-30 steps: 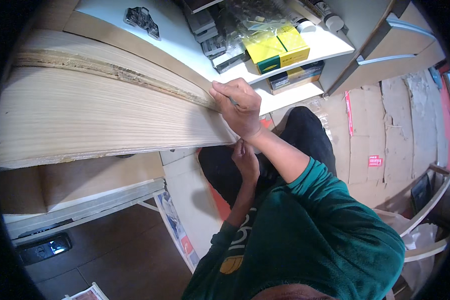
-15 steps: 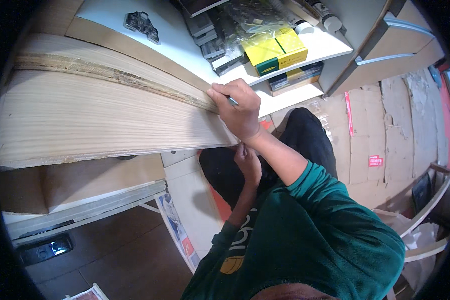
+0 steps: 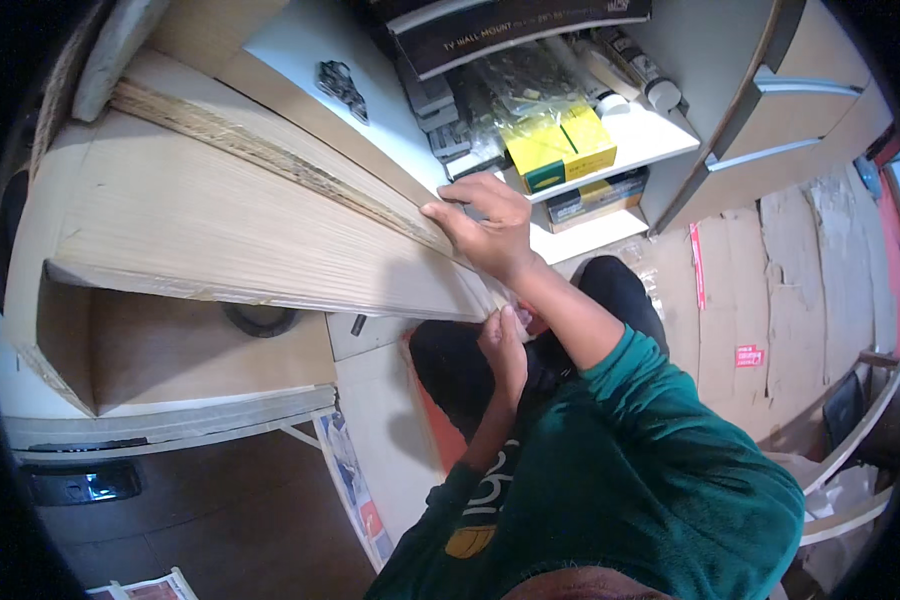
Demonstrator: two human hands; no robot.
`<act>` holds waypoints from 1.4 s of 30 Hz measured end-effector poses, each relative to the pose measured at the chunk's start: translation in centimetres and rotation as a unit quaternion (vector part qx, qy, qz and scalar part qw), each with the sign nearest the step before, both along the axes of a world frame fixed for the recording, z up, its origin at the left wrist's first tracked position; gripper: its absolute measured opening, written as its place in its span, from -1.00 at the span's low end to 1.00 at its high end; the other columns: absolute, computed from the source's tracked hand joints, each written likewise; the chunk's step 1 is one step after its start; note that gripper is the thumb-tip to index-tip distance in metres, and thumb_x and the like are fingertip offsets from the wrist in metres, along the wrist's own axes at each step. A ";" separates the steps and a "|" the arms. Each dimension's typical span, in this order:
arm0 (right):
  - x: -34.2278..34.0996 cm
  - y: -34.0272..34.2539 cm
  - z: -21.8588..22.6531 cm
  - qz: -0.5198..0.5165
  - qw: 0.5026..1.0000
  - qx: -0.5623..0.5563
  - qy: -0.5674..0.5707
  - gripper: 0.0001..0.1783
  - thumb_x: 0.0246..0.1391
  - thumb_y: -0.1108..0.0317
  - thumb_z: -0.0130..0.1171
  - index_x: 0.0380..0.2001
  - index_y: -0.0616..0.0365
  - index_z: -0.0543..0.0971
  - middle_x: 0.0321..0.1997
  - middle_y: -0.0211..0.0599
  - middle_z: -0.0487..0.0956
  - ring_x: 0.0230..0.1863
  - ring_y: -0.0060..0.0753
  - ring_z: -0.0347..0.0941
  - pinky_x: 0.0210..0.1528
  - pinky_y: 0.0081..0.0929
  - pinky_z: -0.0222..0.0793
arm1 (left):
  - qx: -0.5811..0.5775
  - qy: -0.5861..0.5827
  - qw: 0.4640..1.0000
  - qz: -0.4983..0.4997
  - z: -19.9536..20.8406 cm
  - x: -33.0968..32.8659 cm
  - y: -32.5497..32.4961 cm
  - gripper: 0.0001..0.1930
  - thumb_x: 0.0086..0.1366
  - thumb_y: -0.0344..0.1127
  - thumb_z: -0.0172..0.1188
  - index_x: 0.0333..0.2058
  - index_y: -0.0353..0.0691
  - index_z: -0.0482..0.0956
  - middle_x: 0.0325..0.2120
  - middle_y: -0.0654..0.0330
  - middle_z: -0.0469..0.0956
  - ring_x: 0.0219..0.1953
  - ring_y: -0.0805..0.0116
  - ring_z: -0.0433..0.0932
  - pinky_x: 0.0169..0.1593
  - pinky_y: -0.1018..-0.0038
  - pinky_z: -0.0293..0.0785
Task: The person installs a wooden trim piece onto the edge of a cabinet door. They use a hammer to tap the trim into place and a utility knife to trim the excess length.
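Note:
A long wood-grain board (image 3: 240, 230) with a raw layered edge stretches from the far left toward my lap. My right hand (image 3: 490, 225) is closed at its narrow near end, thumb and bent forefinger gripping the upper edge where it meets a tan strip (image 3: 320, 130). What lies under the right fingertips is partly hidden. Just below, my left hand (image 3: 505, 350) pinches the board's lower near corner, thumb on top and fingers folded beneath. My dark-trousered knees lie under both hands.
Beyond the board, a white cabinet shelf (image 3: 660, 145) holds a yellow-green box (image 3: 560, 145), white-capped tubes (image 3: 660, 90) and a long dark box (image 3: 520, 35). A dark metal hinge (image 3: 342, 90) lies on a white panel. Flattened cardboard (image 3: 720, 320) covers the floor at right.
The board's far end has shifted right and away, showing more of the compartment below. My right thumb and forefinger have spread slightly. The left hand has moved a little down and right, its thumb now visible on top.

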State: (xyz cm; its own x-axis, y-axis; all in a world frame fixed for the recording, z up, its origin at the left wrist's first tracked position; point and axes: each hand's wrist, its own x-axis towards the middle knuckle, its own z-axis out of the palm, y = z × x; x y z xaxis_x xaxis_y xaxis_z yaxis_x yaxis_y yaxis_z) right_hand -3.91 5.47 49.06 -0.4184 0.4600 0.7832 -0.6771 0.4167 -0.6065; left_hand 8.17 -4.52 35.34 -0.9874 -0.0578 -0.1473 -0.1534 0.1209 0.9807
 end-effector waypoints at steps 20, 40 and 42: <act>1.5 0.7 6.8 -0.058 0.990 0.112 -0.061 -0.63 -0.04 0.39 0.38 -0.12 0.24 0.60 -0.38 -0.13 0.57 -0.37 -0.21 0.55 -0.31 -0.35 0.47 | 0.128 0.044 0.991 -0.002 -4.2 -0.6 -0.8 -0.72 0.40 -0.34 0.04 -0.39 -0.45 0.59 -0.48 0.18 0.62 -0.42 0.47 0.57 -0.28 0.49 0.55; 14.9 45.3 35.1 -0.369 0.905 0.200 0.077 -0.72 0.16 0.51 0.08 -0.06 0.31 0.59 -0.20 -0.14 0.66 -0.18 -0.42 0.59 -0.07 -0.54 0.47 | -0.039 0.043 0.995 0.076 -3.9 1.3 -1.5 -0.66 0.45 -0.24 0.00 -0.36 -0.43 0.56 -0.51 0.16 0.57 -0.43 0.37 0.50 -0.27 0.44 0.47; 13.1 54.3 39.0 -0.364 0.882 0.280 -0.103 -0.59 0.04 0.57 0.05 0.00 0.27 0.57 -0.11 -0.03 0.66 -0.12 -0.31 0.60 0.00 -0.46 0.46 | 0.001 0.034 0.997 0.073 -4.4 1.4 0.3 -0.66 0.45 -0.24 0.00 -0.36 -0.43 0.55 -0.51 0.16 0.56 -0.44 0.37 0.50 -0.28 0.44 0.46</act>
